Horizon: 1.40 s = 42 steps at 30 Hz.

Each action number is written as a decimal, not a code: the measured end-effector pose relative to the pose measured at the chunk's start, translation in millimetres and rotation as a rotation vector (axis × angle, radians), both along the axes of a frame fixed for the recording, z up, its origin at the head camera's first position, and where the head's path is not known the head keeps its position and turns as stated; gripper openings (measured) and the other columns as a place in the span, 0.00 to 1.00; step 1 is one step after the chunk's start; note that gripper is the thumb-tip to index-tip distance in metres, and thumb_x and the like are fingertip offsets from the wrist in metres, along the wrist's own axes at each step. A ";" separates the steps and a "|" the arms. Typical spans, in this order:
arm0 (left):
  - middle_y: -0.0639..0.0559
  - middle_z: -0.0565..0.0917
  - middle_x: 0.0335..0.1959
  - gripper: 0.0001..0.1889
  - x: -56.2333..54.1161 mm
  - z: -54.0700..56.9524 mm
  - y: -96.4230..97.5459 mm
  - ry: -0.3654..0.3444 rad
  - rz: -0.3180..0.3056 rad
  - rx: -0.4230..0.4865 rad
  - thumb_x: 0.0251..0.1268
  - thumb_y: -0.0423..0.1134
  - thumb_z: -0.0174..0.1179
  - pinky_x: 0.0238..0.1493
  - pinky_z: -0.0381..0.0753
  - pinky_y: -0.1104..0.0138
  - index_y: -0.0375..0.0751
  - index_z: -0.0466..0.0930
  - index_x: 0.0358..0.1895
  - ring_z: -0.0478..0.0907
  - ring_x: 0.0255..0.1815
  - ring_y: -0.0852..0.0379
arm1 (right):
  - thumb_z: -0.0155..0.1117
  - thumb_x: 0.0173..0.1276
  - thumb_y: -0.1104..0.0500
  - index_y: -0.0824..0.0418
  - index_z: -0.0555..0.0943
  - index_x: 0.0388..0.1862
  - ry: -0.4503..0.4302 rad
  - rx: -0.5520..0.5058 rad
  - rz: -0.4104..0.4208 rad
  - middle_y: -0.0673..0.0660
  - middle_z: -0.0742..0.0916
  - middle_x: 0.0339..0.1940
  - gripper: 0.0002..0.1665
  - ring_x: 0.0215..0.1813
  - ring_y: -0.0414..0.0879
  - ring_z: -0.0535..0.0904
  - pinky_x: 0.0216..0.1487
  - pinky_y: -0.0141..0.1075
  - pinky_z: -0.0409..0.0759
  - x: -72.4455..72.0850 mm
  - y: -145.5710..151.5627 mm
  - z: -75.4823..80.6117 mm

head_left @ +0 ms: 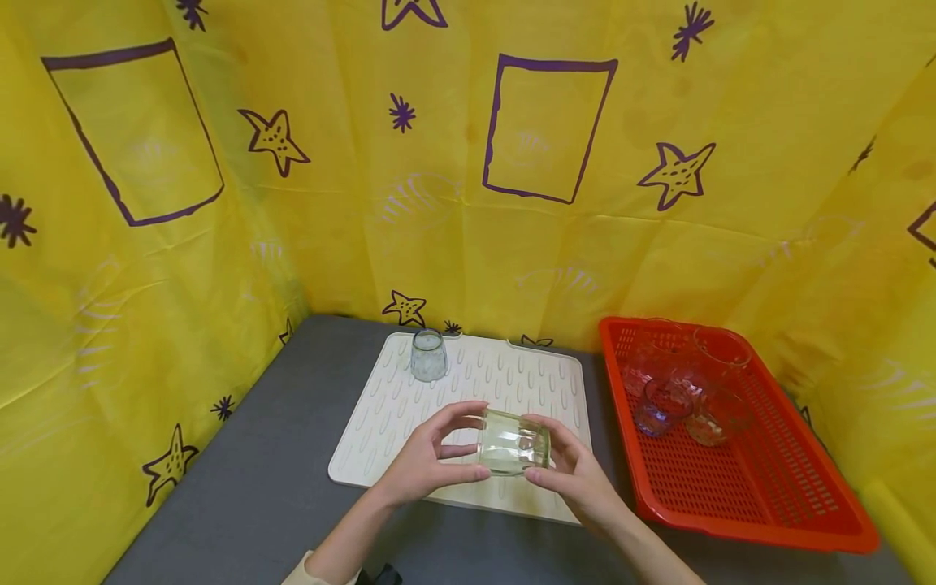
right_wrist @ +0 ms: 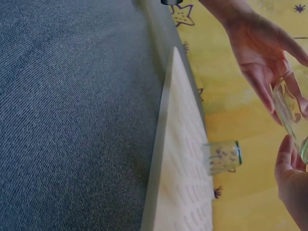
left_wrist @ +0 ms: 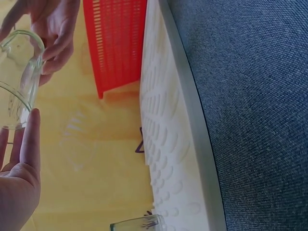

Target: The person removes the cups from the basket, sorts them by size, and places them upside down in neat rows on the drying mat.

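Observation:
A pale green clear glass (head_left: 512, 443) lies on its side in the air above the white drying mat (head_left: 366, 451), held between both hands. My left hand (head_left: 431, 459) pinches its left end, thumb below and fingers above. At the other end my right hand (head_left: 578, 471) grips with thumb and fingertips. In the left wrist view, the glass (left_wrist: 17, 62) shows its rounded rim between the two hands. The right wrist view catches only part of the glass (right_wrist: 288, 108). Another glass (head_left: 428, 357), bluish, stands on the mat's far left corner.
To the right stands a red perforated basket (head_left: 634, 471) with several clear and tinted glasses (head_left: 661, 410) toward its far end. A dark grey cloth surface (head_left: 241, 487) lies under everything. Yellow patterned curtains (head_left: 439, 244) close off the back and sides.

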State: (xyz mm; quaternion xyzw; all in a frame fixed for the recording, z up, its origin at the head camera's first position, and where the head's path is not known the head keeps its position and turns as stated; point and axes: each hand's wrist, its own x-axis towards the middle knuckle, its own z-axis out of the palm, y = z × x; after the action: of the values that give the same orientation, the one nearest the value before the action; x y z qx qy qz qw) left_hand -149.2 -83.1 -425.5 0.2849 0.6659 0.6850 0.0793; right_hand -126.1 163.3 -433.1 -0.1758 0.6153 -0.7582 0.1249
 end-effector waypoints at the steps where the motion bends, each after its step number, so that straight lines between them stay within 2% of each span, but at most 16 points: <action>1: 0.44 0.73 0.62 0.36 -0.1 -0.4 -0.7 -0.002 -0.003 0.002 0.54 0.32 0.72 0.54 0.79 0.59 0.38 0.67 0.67 0.72 0.62 0.45 | 0.64 0.64 0.70 0.68 0.62 0.69 -0.008 0.005 -0.007 0.59 0.74 0.62 0.36 0.61 0.47 0.74 0.56 0.38 0.78 0.1 -1.0 0.3; 6: 0.42 0.69 0.67 0.37 -0.7 -3.2 -8.7 -0.017 0.002 -0.011 0.56 0.32 0.70 0.59 0.75 0.60 0.39 0.64 0.70 0.67 0.67 0.43 | 0.65 0.64 0.69 0.69 0.63 0.69 -0.062 0.047 -0.074 0.61 0.75 0.63 0.36 0.63 0.46 0.73 0.57 0.37 0.77 -3.1 -8.8 1.9; 9: 0.44 0.66 0.70 0.38 -2.4 -6.7 -18.7 -0.028 0.063 -0.049 0.56 0.33 0.70 0.63 0.71 0.59 0.40 0.62 0.71 0.63 0.70 0.41 | 0.67 0.63 0.67 0.68 0.65 0.68 -0.091 0.087 -0.131 0.62 0.75 0.64 0.36 0.64 0.48 0.72 0.57 0.36 0.76 -10.5 -13.8 2.8; 11: 0.44 0.67 0.70 0.38 -4.6 -9.7 -27.7 -0.043 0.144 -0.085 0.56 0.33 0.71 0.65 0.68 0.58 0.41 0.63 0.71 0.62 0.71 0.41 | 0.69 0.61 0.65 0.66 0.68 0.68 -0.101 0.121 -0.175 0.62 0.75 0.63 0.36 0.65 0.51 0.71 0.58 0.37 0.75 -17.6 -16.7 3.4; 14: 0.46 0.68 0.69 0.38 -9.9 -16.4 -44.4 -0.068 0.310 -0.156 0.55 0.35 0.72 0.68 0.64 0.54 0.40 0.64 0.70 0.62 0.71 0.43 | 0.71 0.60 0.63 0.63 0.71 0.66 -0.083 0.192 -0.246 0.61 0.76 0.62 0.35 0.64 0.55 0.69 0.58 0.40 0.73 -31.3 -21.2 4.9; 17: 0.43 0.69 0.69 0.38 -16.2 -23.5 -63.5 -0.099 0.480 -0.234 0.55 0.39 0.72 0.71 0.59 0.52 0.40 0.65 0.69 0.63 0.70 0.45 | 0.73 0.59 0.60 0.60 0.73 0.65 -0.040 0.300 -0.324 0.59 0.77 0.60 0.35 0.62 0.54 0.70 0.56 0.40 0.74 -47.9 -28.2 7.1; 19: 0.41 0.67 0.70 0.38 -20.0 -27.4 -76.4 -0.113 0.572 -0.294 0.56 0.40 0.72 0.72 0.56 0.50 0.38 0.64 0.70 0.61 0.71 0.44 | 0.75 0.57 0.57 0.59 0.74 0.64 -0.009 0.380 -0.374 0.59 0.78 0.59 0.36 0.61 0.55 0.70 0.54 0.41 0.76 -60.3 -33.9 8.1; 21: 0.39 0.66 0.70 0.39 -23.1 -30.2 -87.7 -0.138 0.647 -0.358 0.57 0.41 0.71 0.71 0.56 0.49 0.38 0.63 0.70 0.60 0.71 0.42 | 0.77 0.55 0.54 0.58 0.75 0.64 0.018 0.462 -0.416 0.58 0.79 0.57 0.37 0.59 0.54 0.71 0.51 0.42 0.78 -72.5 -39.6 8.8; 24: 0.36 0.63 0.70 0.41 -25.7 -34.3 -100.0 -0.186 0.711 -0.452 0.58 0.43 0.70 0.70 0.56 0.47 0.35 0.60 0.71 0.57 0.72 0.39 | 0.78 0.52 0.51 0.56 0.75 0.64 0.048 0.556 -0.453 0.57 0.79 0.57 0.40 0.57 0.54 0.73 0.49 0.44 0.77 -89.2 -45.9 9.3; 28: 0.31 0.59 0.70 0.43 -26.9 -41.4 -108.6 -0.253 0.728 -0.511 0.58 0.44 0.69 0.69 0.56 0.44 0.33 0.56 0.73 0.55 0.72 0.36 | 0.79 0.51 0.49 0.56 0.75 0.64 0.107 0.680 -0.469 0.57 0.78 0.58 0.41 0.54 0.53 0.73 0.47 0.46 0.75 -109.4 -51.3 8.2; 32: 0.30 0.57 0.71 0.45 -27.3 -48.1 -113.8 -0.297 0.717 -0.499 0.59 0.43 0.69 0.68 0.57 0.44 0.31 0.53 0.73 0.55 0.72 0.34 | 0.78 0.52 0.49 0.60 0.75 0.65 0.160 0.779 -0.463 0.61 0.77 0.61 0.42 0.58 0.57 0.73 0.54 0.51 0.74 -127.8 -54.9 4.5; 36: 0.28 0.58 0.71 0.46 -28.1 -52.8 -117.7 -0.336 0.692 -0.482 0.59 0.43 0.69 0.68 0.57 0.44 0.28 0.51 0.73 0.56 0.71 0.33 | 0.77 0.53 0.51 0.64 0.73 0.65 0.168 0.824 -0.449 0.65 0.76 0.63 0.42 0.64 0.61 0.70 0.61 0.54 0.70 -142.6 -58.7 1.9; 42: 0.28 0.60 0.70 0.46 -28.8 -56.7 -120.5 -0.350 0.657 -0.472 0.57 0.41 0.70 0.69 0.57 0.45 0.24 0.53 0.71 0.57 0.70 0.35 | 0.78 0.51 0.52 0.68 0.76 0.61 0.203 0.872 -0.453 0.66 0.78 0.59 0.41 0.61 0.61 0.72 0.61 0.51 0.70 -163.1 -67.6 -2.4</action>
State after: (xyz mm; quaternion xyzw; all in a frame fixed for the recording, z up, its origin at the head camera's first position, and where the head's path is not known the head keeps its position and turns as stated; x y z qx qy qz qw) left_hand -178.0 -203.7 -482.3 -0.0882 0.8359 0.5409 0.0315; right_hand -289.2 95.8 -435.5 -0.0419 0.9068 -0.4175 -0.0412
